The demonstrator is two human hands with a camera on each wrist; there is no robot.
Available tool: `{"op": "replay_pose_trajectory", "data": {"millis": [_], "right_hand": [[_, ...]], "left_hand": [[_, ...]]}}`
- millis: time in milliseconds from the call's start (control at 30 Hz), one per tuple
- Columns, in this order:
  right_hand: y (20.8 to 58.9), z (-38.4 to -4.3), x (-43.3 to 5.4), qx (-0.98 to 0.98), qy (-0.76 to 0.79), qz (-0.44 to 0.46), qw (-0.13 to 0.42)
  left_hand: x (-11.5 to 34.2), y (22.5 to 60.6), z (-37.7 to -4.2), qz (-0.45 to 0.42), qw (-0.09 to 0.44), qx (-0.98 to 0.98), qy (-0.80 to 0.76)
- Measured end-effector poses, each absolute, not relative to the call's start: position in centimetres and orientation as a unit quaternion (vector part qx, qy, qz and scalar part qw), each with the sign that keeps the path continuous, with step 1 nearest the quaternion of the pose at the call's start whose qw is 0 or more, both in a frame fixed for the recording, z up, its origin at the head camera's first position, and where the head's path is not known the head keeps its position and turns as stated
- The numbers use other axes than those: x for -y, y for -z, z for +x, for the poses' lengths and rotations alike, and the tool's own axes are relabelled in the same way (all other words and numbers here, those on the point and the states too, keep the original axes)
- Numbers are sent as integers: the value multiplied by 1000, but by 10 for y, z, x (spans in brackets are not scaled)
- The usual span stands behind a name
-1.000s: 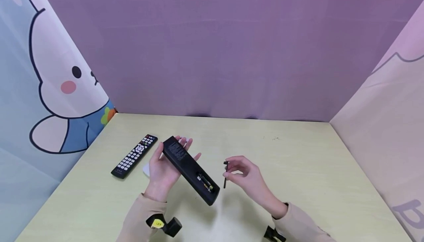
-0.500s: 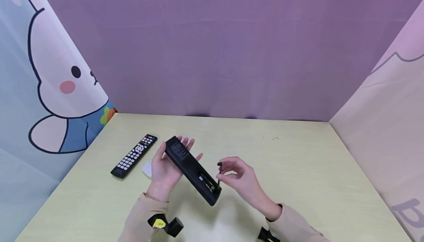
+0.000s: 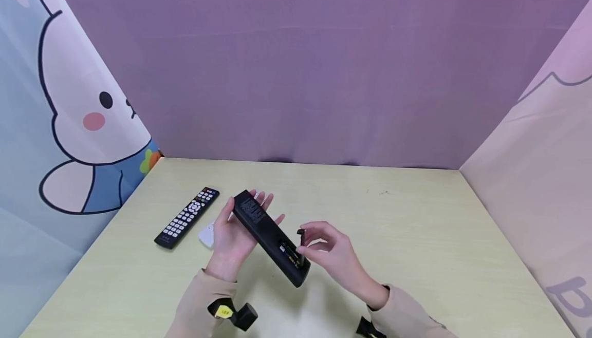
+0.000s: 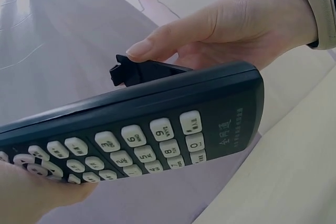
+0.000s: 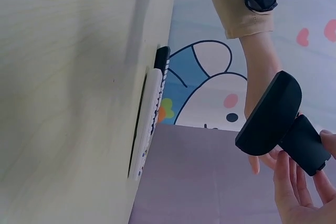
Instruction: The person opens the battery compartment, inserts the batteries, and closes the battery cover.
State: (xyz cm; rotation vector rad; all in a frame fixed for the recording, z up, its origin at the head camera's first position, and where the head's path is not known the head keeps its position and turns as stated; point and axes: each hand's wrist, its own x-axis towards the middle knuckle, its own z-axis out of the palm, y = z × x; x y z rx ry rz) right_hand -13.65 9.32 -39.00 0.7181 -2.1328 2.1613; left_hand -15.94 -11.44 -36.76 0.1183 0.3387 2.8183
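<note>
A black remote control (image 3: 268,232) is held tilted above the table by my left hand (image 3: 231,248), its back facing up. Batteries (image 3: 289,254) show in the uncovered compartment near its lower end. My right hand (image 3: 335,250) pinches a small black battery cover (image 5: 305,145) between thumb and fingers. One end of the cover is at the lower end of the compartment, and the cover stands up at an angle from the remote. White number buttons (image 4: 161,129) on the remote's front appear in the left wrist view.
Left of my left hand, a second black remote (image 3: 187,218) lies buttons up on the pale table (image 3: 416,225). A white remote (image 5: 147,124) lies beside it, partly hidden behind the left hand in the head view. Purple and cartoon-printed cloths hang around the table.
My right hand has moved left with the battery cover, from apart from the remote to the end of its compartment. My left hand and the remote have shifted slightly right.
</note>
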Motion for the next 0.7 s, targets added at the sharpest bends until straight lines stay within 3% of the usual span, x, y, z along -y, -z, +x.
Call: {"op": "replay_pose_trajectory", "data": {"millis": [700], "right_hand": [[390, -135, -91, 723, -627, 285, 52]], "left_hand": [[111, 363, -158, 31, 143, -145, -979]]}}
